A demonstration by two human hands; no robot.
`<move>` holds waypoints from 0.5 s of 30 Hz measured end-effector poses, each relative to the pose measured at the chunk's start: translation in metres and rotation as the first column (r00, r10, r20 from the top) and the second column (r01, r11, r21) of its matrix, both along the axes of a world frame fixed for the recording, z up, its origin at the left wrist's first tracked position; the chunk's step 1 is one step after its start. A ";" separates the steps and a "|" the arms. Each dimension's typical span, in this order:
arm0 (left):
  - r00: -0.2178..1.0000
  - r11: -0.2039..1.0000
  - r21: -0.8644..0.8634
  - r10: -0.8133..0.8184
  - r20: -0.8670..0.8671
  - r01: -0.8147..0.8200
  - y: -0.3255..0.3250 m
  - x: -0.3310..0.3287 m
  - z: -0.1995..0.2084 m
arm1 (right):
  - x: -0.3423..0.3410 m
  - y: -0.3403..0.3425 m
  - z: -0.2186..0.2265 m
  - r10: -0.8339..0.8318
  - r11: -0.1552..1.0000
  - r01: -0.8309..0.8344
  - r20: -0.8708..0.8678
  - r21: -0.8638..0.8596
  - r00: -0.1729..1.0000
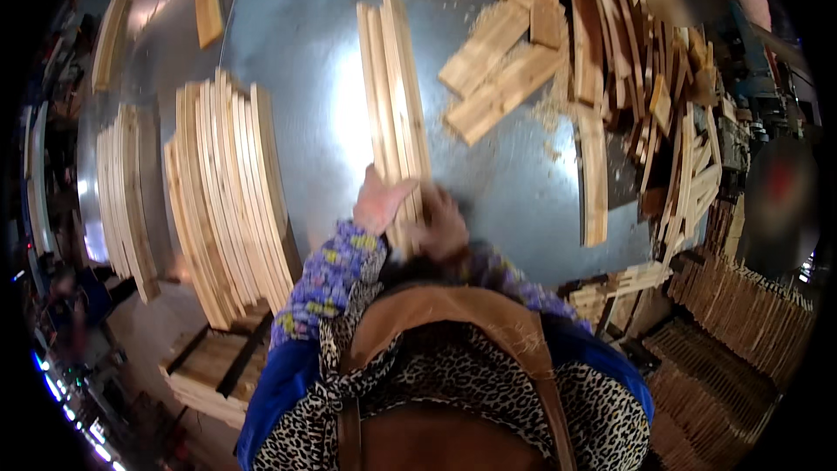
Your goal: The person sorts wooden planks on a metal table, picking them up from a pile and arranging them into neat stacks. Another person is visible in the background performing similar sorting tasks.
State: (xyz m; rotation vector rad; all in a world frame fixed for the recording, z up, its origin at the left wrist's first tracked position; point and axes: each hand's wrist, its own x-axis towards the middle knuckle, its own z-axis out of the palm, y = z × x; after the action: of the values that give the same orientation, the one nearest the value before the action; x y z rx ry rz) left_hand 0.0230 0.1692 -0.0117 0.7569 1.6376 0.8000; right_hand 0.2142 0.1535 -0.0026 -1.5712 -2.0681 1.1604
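Note:
A small bundle of pale wooden strips (pixel 394 96) lies lengthwise in front of me on the grey metal tabletop (pixel 305 44). Its near end reaches between my hands, close to my body. My left hand (pixel 380 202) grips the bundle's left side, with the thumb stretched across the top. On the opposite side, my right hand (pixel 441 228) closes round the strips near their end; its fingers are slightly blurred. The bundle's very end is partly hidden by my hands and clothing.
To my left stand a large stack of strips (pixel 228 192) and a smaller stack (pixel 126 192). Loose boards (pixel 510 92) lie among sawdust at the far right. A heap of long wood pieces (pixel 610 26) is beyond them. Stacked slats (pixel 741 305) stand at lower right.

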 end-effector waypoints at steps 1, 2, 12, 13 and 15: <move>1.000 1.000 0.004 0.015 0.012 -0.015 -0.001 0.001 -0.009 | -0.005 0.015 0.014 -0.023 0.996 0.020 -0.039 -0.084 0.999; 0.999 0.999 0.009 0.031 0.025 -0.032 -0.002 0.002 -0.016 | -0.010 0.031 0.030 -0.051 0.985 0.039 -0.071 -0.166 0.996; 0.702 0.836 -0.015 0.471 0.534 -0.549 -0.029 -0.013 -0.009 | 0.039 0.045 0.018 -0.567 0.698 0.019 -0.536 -0.716 0.626; 0.557 0.849 -0.101 0.426 0.713 -0.519 -0.039 -0.022 -0.015 | 0.037 0.043 0.028 -0.463 0.755 0.045 -0.484 -0.655 0.743; 0.166 0.889 -0.231 0.317 0.934 -0.394 -0.061 -0.045 -0.022 | 0.032 0.034 0.048 -0.253 0.857 0.062 -0.314 -0.511 0.915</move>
State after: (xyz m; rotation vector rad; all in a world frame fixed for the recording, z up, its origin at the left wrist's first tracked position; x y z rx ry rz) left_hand -0.0219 0.1082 -0.0334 -0.2255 0.5680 1.3153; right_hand 0.2462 0.1871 0.0453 -1.5271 -1.4307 1.8595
